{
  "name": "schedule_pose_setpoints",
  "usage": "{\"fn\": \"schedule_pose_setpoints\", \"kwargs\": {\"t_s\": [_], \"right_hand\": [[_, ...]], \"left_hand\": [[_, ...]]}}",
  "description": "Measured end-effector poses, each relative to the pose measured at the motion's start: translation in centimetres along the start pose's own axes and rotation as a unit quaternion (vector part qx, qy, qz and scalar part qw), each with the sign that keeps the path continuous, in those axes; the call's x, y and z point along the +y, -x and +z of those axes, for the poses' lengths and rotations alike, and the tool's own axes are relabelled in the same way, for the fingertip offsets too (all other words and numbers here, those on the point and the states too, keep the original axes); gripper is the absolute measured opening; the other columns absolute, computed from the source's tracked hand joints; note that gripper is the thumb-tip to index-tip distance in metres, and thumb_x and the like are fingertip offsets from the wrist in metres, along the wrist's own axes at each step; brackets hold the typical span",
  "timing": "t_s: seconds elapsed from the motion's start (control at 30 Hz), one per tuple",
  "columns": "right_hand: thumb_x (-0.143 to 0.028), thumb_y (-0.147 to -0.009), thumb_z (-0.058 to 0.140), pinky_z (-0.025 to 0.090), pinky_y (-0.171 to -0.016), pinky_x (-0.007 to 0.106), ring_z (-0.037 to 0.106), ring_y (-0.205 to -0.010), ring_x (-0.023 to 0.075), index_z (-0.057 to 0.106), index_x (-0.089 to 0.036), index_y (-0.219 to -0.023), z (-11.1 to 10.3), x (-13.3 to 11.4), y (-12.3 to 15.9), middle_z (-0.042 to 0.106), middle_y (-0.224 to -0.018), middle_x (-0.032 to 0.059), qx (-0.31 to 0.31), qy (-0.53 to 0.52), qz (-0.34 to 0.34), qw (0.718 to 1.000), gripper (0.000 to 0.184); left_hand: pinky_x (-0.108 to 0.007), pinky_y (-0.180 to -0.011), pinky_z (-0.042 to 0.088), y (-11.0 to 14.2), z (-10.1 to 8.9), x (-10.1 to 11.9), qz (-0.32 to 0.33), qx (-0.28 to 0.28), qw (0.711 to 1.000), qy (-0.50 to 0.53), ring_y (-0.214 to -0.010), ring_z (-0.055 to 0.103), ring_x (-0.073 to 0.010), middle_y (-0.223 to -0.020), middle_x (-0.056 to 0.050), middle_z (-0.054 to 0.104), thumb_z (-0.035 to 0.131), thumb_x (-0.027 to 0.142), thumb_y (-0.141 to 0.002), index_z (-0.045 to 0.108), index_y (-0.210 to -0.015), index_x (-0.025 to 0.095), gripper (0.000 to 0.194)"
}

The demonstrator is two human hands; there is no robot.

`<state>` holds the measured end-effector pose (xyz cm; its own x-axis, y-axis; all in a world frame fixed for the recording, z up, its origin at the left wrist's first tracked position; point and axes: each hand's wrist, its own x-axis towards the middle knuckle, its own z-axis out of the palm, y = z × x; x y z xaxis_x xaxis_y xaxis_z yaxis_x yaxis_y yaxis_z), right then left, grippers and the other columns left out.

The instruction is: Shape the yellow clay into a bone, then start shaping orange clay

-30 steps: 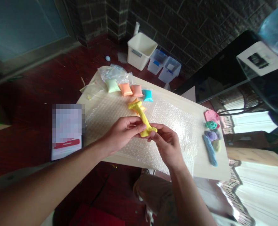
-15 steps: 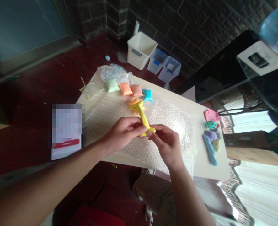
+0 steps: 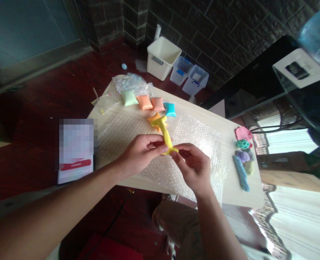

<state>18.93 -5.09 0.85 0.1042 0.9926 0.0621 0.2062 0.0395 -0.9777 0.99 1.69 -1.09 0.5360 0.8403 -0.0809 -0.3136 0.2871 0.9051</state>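
Observation:
A bone-shaped piece of yellow modelling clay (image 3: 165,134), flared at both ends, is held up above the table between my hands. My left hand (image 3: 144,153) grips its lower stem between thumb and fingers. With thumb and forefinger, my right hand (image 3: 194,166) pinches the flared lower end. Just behind the upper end lies an orange packet (image 3: 154,117), partly covered by the clay. Bubble wrap (image 3: 200,141) spreads on the table beneath both hands.
Along the table's (image 3: 241,196) far edge lie a green packet (image 3: 129,98), two orange-pink packets (image 3: 144,102) and a blue packet (image 3: 170,109), beside crumpled plastic bags (image 3: 131,83). At the right end sit several clay pieces, including a blue strip (image 3: 241,173). A tablet (image 3: 76,169) is at the left.
The yellow clay has tilted slightly, its upper end shifting a little to the right. My right hand has moved slightly, still pinching the lower end.

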Motion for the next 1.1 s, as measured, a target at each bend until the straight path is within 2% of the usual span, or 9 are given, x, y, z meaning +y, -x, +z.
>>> {"fn": "schedule_pose_setpoints", "kwargs": {"t_s": [0.17,0.33,0.53,0.77,0.9,1.0,1.1], "right_hand": [[-0.028,-0.093,0.081,0.063,-0.085,0.042,0.075,-0.092,0.0223,0.079,-0.025,-0.109,0.0,0.2,0.1,0.079,-0.103,0.0076,-0.001,0.037,-0.008,0.999,0.017],[-0.028,-0.088,0.085,0.061,-0.072,0.034,0.072,-0.074,0.0162,0.080,-0.025,-0.100,0.2,-0.1,-0.3,0.079,-0.085,0.0026,0.036,-0.062,0.036,0.997,0.013],[-0.032,-0.084,0.089,0.060,-0.066,0.031,0.071,-0.069,0.0156,0.082,-0.022,-0.099,0.4,0.0,-0.7,0.081,-0.084,0.0040,0.018,-0.097,0.086,0.991,0.020],[-0.033,-0.084,0.089,0.059,-0.064,0.029,0.071,-0.068,0.0150,0.082,-0.021,-0.096,0.7,0.3,-0.5,0.080,-0.080,0.0032,0.024,-0.116,0.099,0.988,0.018],[-0.033,-0.087,0.087,0.058,-0.065,0.028,0.070,-0.069,0.0136,0.083,-0.021,-0.099,0.6,0.6,-0.6,0.080,-0.083,0.0036,0.003,-0.140,0.114,0.984,0.017],[-0.032,-0.089,0.086,0.056,-0.064,0.027,0.067,-0.066,0.0123,0.084,-0.022,-0.095,0.4,0.8,-0.7,0.080,-0.082,0.0029,0.020,-0.161,0.108,0.981,0.012],[-0.032,-0.090,0.085,0.057,-0.066,0.027,0.068,-0.069,0.0128,0.085,-0.023,-0.096,0.4,0.9,-0.7,0.080,-0.085,0.0032,0.024,-0.180,0.110,0.977,0.011]], "left_hand": [[-0.036,-0.090,0.057,0.0,-0.1,-0.1,0.003,-0.011,1.000,-0.021,-0.094,0.073,-0.0222,-0.099,-0.008,0.080,0.081,0.033,-0.089,0.081,-0.099,0.017,0.019],[-0.036,-0.096,0.058,0.0,-0.1,-0.3,0.017,-0.026,0.999,-0.009,-0.103,0.074,-0.0223,-0.108,-0.008,0.079,0.084,0.029,-0.087,0.079,-0.107,0.017,0.024],[-0.029,-0.084,0.062,0.4,-0.1,-0.9,0.062,-0.032,0.992,-0.102,-0.094,0.076,-0.0202,-0.099,-0.006,0.079,0.076,0.028,-0.095,0.080,-0.109,0.017,0.018],[-0.026,-0.078,0.060,0.9,-0.3,-0.7,0.154,0.003,0.942,-0.297,-0.090,0.075,-0.0173,-0.103,-0.007,0.080,0.068,0.028,-0.102,0.081,-0.119,0.020,0.023],[-0.027,-0.083,0.059,0.9,-0.2,-0.8,0.193,0.009,0.924,-0.331,-0.093,0.077,-0.0181,-0.105,-0.008,0.081,0.075,0.023,-0.097,0.081,-0.120,0.017,0.024],[-0.028,-0.086,0.061,0.9,-0.2,-0.9,0.218,0.035,0.920,-0.323,-0.098,0.079,-0.0205,-0.113,-0.010,0.082,0.083,0.024,-0.090,0.080,-0.120,0.015,0.032],[-0.027,-0.081,0.061,0.9,-0.2,-0.7,0.221,0.045,0.918,-0.327,-0.093,0.080,-0.0196,-0.108,-0.008,0.084,0.081,0.027,-0.093,0.082,-0.118,0.017,0.027]]}}
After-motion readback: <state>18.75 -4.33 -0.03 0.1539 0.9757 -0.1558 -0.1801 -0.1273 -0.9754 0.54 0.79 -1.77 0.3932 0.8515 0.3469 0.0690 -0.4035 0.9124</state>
